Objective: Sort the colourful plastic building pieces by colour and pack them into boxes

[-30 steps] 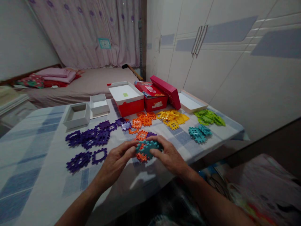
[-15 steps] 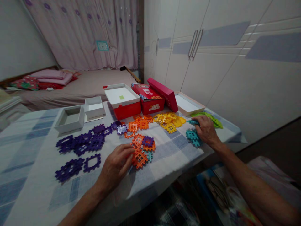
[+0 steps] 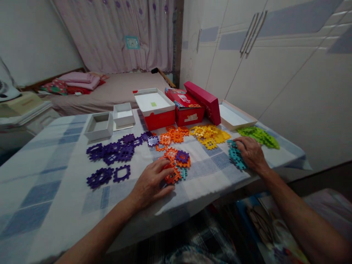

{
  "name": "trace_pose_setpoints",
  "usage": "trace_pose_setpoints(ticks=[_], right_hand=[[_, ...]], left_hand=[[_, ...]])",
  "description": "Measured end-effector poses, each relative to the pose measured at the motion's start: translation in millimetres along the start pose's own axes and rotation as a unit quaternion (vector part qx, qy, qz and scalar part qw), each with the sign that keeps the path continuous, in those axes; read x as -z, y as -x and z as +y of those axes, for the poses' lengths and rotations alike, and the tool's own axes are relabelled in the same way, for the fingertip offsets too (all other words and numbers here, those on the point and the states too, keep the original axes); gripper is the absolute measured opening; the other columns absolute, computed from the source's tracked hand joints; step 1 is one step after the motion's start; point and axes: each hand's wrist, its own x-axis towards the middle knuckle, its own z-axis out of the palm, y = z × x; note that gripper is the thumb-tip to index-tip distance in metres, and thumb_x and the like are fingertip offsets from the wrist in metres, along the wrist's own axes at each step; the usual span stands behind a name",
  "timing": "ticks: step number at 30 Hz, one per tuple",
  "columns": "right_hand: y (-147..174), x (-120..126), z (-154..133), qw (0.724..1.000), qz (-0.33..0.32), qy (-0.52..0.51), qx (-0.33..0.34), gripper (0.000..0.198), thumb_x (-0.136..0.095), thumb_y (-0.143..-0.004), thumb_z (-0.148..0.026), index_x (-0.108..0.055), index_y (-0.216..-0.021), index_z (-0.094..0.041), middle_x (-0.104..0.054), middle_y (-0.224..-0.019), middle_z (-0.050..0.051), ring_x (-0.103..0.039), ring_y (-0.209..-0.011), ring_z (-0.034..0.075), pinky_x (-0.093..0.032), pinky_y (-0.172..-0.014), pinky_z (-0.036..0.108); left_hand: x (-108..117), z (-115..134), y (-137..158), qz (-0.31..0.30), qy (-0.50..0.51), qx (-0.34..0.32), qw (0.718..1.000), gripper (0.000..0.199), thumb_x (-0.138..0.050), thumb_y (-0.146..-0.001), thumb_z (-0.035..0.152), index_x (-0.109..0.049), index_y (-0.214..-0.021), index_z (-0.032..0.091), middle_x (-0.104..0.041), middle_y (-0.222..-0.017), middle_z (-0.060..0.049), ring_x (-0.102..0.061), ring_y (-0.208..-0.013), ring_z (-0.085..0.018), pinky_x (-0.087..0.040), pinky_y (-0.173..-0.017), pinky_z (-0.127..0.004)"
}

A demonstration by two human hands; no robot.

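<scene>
My left hand lies low over the cloth, thumb apart from the fingers, its fingertips on an orange plastic interlocking piece. That piece belongs to a small mixed pile, where a purple piece rests on top and a teal one pokes out below. Over at the right, my right hand has its fingers closed at the far edge of a teal pile, on a teal piece; the hand partly hides it.
Purple pieces spread on the left, orange and yellow ones at centre, green at right. Behind them stand two small grey boxes, red boxes and a shallow tray-like lid. The checked tablecloth hangs over the near edge.
My right hand has lowered a teal piece onto the teal pile. My left hand has reached further over the orange pieces, its thumb now spread. The whole view has shifted.
</scene>
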Motion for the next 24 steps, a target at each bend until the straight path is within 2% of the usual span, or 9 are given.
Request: trace_pose_setpoints(ticks=[2,7,11,14,17,20,24], right_hand=[[0.4,-1.2,1.0,1.0,0.029,-0.005,-0.009,0.034,-0.036,-0.094,-0.035,-0.065,-0.094,-0.019,-0.067,-0.099,0.009,-0.058,-0.097,0.025,-0.04,-0.09,0.042],[2.6,3.9,1.7,0.995,0.091,-0.023,-0.03,0.039,-0.031,-0.095,-0.037,-0.066,-0.095,-0.02,-0.067,-0.102,0.012,-0.057,-0.101,0.027,-0.04,-0.091,0.044],[5.0,12.8,-1.4,0.992,0.122,-0.029,-0.033,0.04,-0.03,-0.096,-0.034,-0.066,-0.098,-0.018,-0.066,-0.101,0.015,-0.057,-0.101,0.029,-0.04,-0.091,0.043],[8.7,20.7,-14.9,0.988,0.153,-0.029,-0.022,0.033,-0.035,-0.094,-0.032,-0.065,-0.101,-0.02,-0.065,-0.101,0.015,-0.057,-0.103,0.03,-0.04,-0.093,0.045],[14.2,27.0,-44.8,0.985,0.163,-0.059,0.006,0.026,-0.042,-0.091,-0.029,-0.064,-0.102,-0.021,-0.065,-0.102,0.012,-0.058,-0.104,0.029,-0.042,-0.095,0.046],[18.7,26.4,-86.5,0.986,0.082,-0.131,0.068,0.022,-0.047,-0.09,-0.026,-0.062,-0.106,-0.022,-0.064,-0.106,0.01,-0.057,-0.106,0.025,-0.043,-0.097,0.044],[15.9,11.8,-136.3,0.961,-0.112,-0.195,0.159,0.03,-0.054,-0.089,-0.027,-0.059,-0.118,-0.022,-0.059,-0.122,0.01,-0.053,-0.116,0.023,-0.042,-0.1,0.043]], left_hand=[[-3.1,-1.6,1.0,-0.016,-0.015,-0.011,1.0,0.05,-0.068,-0.079,0.043,-0.058,-0.122,0.02,-0.054,-0.133,-0.016,-0.044,-0.129,-0.033,-0.04,-0.104,-0.054],[-7.2,-6.1,-1.3,0.005,-0.05,0.015,0.999,0.031,-0.063,-0.083,0.029,-0.062,-0.112,0.018,-0.06,-0.124,-0.014,-0.053,-0.12,-0.028,-0.044,-0.1,-0.049],[-3.6,-9.8,-2.6,0.016,-0.07,0.049,0.996,0.027,-0.062,-0.083,0.029,-0.064,-0.107,0.018,-0.062,-0.118,-0.013,-0.056,-0.112,-0.028,-0.046,-0.095,-0.048],[1.1,-11.6,-0.3,0.016,-0.074,0.075,0.994,0.027,-0.061,-0.084,0.029,-0.064,-0.108,0.019,-0.062,-0.117,-0.013,-0.057,-0.111,-0.028,-0.046,-0.094,-0.048],[6.3,-12.3,3.1,0.018,-0.066,0.095,0.993,0.028,-0.059,-0.086,0.032,-0.063,-0.111,0.02,-0.063,-0.117,-0.012,-0.058,-0.109,-0.027,-0.046,-0.094,-0.047],[11.2,-12.5,4.1,0.026,-0.06,0.123,0.99,0.029,-0.055,-0.088,0.036,-0.063,-0.11,0.02,-0.064,-0.117,-0.011,-0.058,-0.108,-0.027,-0.046,-0.094,-0.046],[16.5,-15.9,-0.4,0.015,-0.053,0.141,0.988,0.029,-0.053,-0.089,0.036,-0.064,-0.11,0.02,-0.064,-0.119,-0.011,-0.058,-0.109,-0.026,-0.048,-0.093,-0.042]])
